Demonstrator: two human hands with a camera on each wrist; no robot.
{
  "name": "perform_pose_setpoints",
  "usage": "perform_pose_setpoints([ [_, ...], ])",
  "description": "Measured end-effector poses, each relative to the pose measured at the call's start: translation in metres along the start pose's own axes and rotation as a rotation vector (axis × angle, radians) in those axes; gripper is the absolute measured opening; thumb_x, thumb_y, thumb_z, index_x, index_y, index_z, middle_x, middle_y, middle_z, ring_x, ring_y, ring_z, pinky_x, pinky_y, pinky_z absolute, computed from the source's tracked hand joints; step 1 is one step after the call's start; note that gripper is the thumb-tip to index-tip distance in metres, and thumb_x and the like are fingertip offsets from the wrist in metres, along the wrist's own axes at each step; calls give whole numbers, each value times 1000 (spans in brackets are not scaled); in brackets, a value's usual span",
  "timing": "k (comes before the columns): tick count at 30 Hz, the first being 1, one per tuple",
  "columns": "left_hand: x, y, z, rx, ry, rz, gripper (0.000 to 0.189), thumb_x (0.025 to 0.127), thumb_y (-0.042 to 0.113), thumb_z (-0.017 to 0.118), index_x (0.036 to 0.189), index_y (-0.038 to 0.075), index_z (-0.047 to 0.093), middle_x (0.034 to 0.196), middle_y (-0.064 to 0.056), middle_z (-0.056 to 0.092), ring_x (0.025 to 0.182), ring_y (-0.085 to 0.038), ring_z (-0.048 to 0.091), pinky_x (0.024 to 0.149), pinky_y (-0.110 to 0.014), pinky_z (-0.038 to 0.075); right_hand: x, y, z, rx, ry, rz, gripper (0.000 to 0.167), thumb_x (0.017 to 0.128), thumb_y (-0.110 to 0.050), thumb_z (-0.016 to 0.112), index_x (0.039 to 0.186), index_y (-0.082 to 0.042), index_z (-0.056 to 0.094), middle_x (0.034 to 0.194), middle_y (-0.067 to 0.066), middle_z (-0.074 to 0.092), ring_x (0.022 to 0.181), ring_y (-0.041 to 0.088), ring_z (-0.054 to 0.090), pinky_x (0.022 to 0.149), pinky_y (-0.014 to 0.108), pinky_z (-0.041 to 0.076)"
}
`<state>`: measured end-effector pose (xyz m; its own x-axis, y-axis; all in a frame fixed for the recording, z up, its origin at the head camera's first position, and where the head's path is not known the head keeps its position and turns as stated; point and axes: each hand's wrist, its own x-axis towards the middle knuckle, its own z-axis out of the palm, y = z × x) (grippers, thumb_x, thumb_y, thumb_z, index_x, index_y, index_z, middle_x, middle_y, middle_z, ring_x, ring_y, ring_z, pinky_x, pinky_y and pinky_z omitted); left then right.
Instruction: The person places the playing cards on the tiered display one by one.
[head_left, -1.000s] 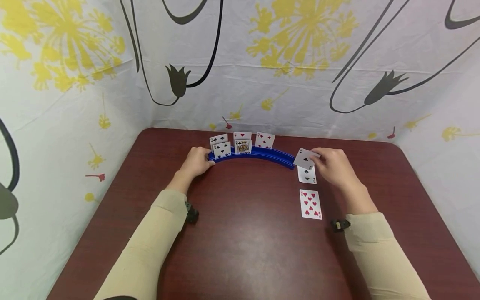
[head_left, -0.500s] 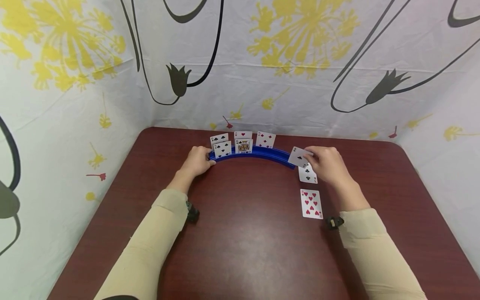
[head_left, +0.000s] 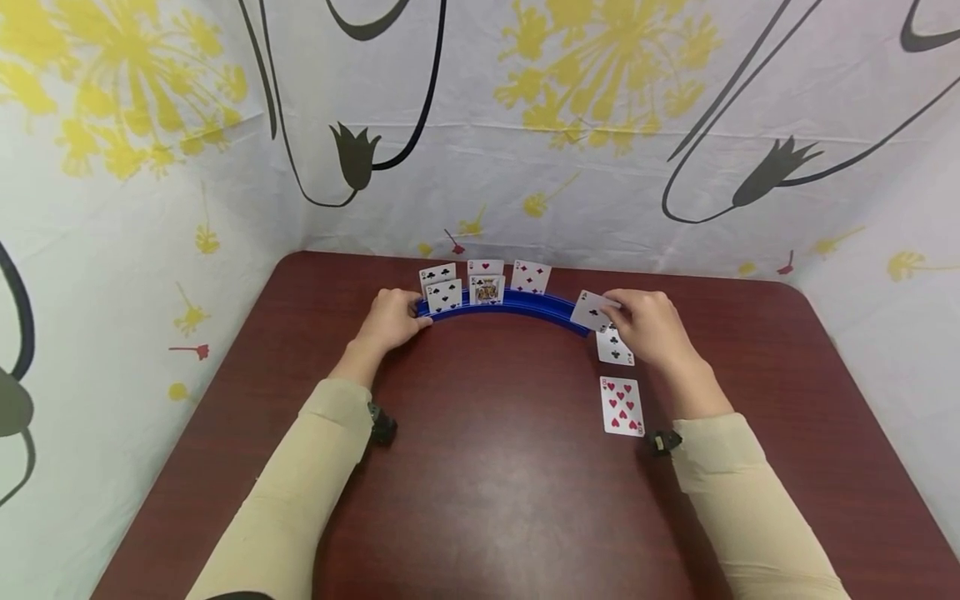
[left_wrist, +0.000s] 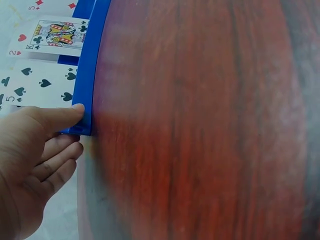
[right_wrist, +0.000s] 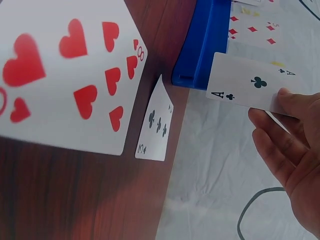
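A curved blue card holder (head_left: pixel 545 309) lies across the far part of the table. My left hand (head_left: pixel 393 320) grips its left end, with the thumb (left_wrist: pixel 70 116) on the front rim. Standing in the left half of the holder are the five of spades (left_wrist: pixel 46 82), the king of clubs (head_left: pixel 487 290), the two of hearts (head_left: pixel 485 267), the five of diamonds (head_left: pixel 531 277) and another clubs card (head_left: pixel 438 273). Between thumb and fingers, my right hand (head_left: pixel 651 327) pinches the ace of clubs (right_wrist: pixel 250 82), tilted over the holder's right end.
Face up on the table near the holder's right end lies the three of clubs (head_left: pixel 615 348), partly behind the ace in the head view. Closer to me is the eight of hearts (head_left: pixel 622 406). A patterned cloth (head_left: pixel 450 167) hangs behind the table (head_left: pixel 480 467).
My right hand has carried the ace of clubs leftward, from above the three of clubs to over the holder's right end. The left hand has stayed at the holder's left end.
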<state>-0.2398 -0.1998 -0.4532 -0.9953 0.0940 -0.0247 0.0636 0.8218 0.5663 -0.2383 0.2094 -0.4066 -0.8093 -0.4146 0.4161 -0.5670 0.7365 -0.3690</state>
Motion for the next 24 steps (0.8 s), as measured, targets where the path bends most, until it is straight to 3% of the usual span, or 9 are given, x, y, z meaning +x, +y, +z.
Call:
perform_pose_setpoints([
  [9, 3, -1, -1, 8, 23, 18, 41, 91, 18, 78, 126, -1, 70, 106, -18, 72, 97, -27, 68, 87, -42, 58, 7, -7, 6, 16, 2, -12, 14, 95, -4, 70, 106, 4, 75, 92, 19, 74, 71, 30, 68, 65, 48, 55],
  [24, 4, -1, 1, 59, 56, 50, 36, 90, 17, 80, 121, -1, 74, 98, -17, 75, 90, -26, 72, 81, -40, 59, 14, -9, 12, 23, 36, -43, 13, 93, 0, 71, 104, 5, 75, 96, 21, 75, 79, 34, 71, 70, 50, 56],
])
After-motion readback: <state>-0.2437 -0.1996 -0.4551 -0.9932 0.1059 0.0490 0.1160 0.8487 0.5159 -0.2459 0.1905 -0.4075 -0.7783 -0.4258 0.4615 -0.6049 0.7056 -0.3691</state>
